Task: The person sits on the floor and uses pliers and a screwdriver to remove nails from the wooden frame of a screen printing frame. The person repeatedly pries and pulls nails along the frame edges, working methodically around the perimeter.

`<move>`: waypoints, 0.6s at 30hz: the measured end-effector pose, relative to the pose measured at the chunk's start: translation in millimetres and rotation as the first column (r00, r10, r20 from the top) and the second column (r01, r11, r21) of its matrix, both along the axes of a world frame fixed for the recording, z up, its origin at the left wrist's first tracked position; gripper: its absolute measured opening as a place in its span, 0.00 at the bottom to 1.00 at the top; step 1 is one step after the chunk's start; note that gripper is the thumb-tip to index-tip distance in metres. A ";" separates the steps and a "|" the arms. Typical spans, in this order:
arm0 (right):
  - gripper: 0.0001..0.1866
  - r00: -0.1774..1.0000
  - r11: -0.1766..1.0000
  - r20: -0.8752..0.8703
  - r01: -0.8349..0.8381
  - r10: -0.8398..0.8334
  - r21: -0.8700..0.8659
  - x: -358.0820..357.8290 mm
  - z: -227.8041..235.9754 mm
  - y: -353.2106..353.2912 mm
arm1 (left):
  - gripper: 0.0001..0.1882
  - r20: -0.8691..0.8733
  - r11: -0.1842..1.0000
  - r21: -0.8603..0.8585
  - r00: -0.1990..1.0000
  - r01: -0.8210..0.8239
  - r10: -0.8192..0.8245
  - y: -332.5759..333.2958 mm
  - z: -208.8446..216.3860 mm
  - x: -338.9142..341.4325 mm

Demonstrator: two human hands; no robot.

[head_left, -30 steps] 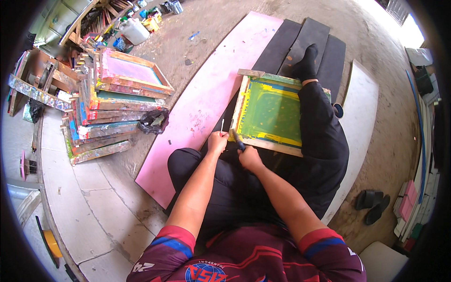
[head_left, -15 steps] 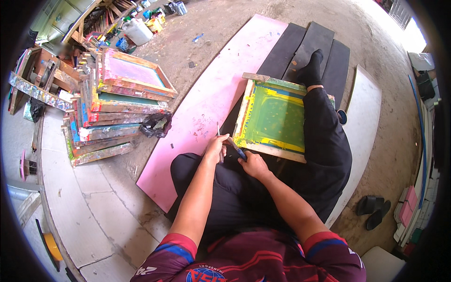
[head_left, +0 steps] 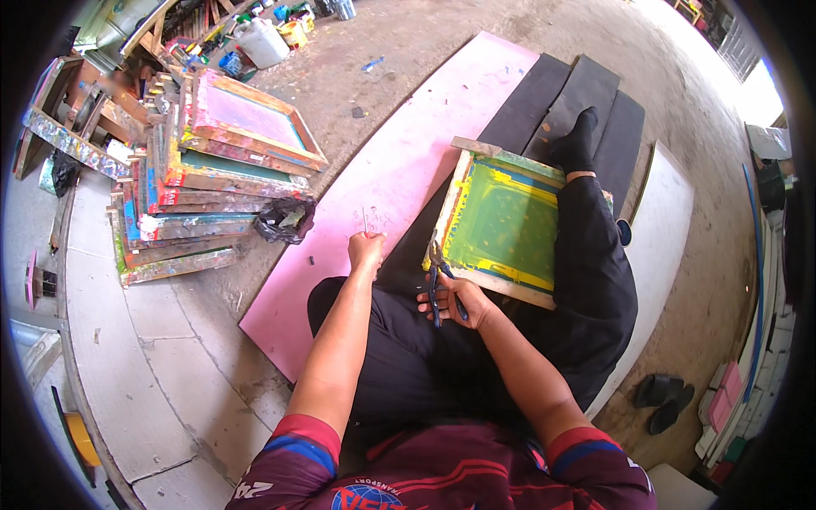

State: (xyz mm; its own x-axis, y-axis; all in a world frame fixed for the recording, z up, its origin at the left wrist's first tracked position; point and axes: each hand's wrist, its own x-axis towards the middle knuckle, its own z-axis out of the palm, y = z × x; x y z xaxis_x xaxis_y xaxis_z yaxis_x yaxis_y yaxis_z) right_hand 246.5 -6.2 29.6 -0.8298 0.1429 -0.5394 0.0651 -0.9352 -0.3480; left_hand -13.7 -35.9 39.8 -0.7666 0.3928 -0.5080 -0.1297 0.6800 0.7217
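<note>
My left hand [head_left: 367,253] is closed over the pink board, with a thin rod [head_left: 365,221] standing up out of it. Most of that tool is hidden in the fist, so its kind is unclear. In my right hand [head_left: 463,303] is a pair of pliers [head_left: 434,276] with dark blue handles, the jaws pointing up and away from me. Those jaws overlap the near left corner of a wooden screen-printing frame [head_left: 501,286]; whether they touch it I cannot tell. Its green mesh [head_left: 510,223] has yellow ink along the edges. The frame lies beside my outstretched right leg.
A stack of paint-stained screen frames [head_left: 212,191] stands at the left, with a black plastic bag [head_left: 285,219] against it. I sit over a long pink board [head_left: 408,161] and black planks [head_left: 578,93]. A white board [head_left: 667,204] and black sandals [head_left: 663,395] are at the right.
My hands have drawn apart: the left moved left with the rod, while the pliers in my right turned upright. The head view has also shifted slightly.
</note>
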 end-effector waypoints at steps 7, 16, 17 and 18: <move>0.25 0.996 0.991 -0.024 0.088 -0.091 -0.096 -11.8 -5.8 -5.2 | 0.20 -0.119 0.991 -0.092 0.987 0.098 -0.109 -1.8 -15.1 7.6; 0.09 0.826 0.918 0.553 -0.130 -0.109 0.376 -33.6 -18.3 -16.2 | 0.21 -0.205 0.916 -0.067 0.893 0.396 -0.401 7.7 -56.4 40.1; 0.09 0.813 0.906 0.567 -0.135 -0.130 0.401 -36.6 -20.5 -17.9 | 0.21 -0.191 0.911 -0.056 0.892 0.408 -0.411 9.0 -50.3 44.9; 0.10 0.800 0.894 0.581 -0.141 -0.151 0.425 -39.9 -22.7 -20.2 | 0.20 -0.177 0.907 -0.045 0.890 0.419 -0.420 9.3 -45.0 47.9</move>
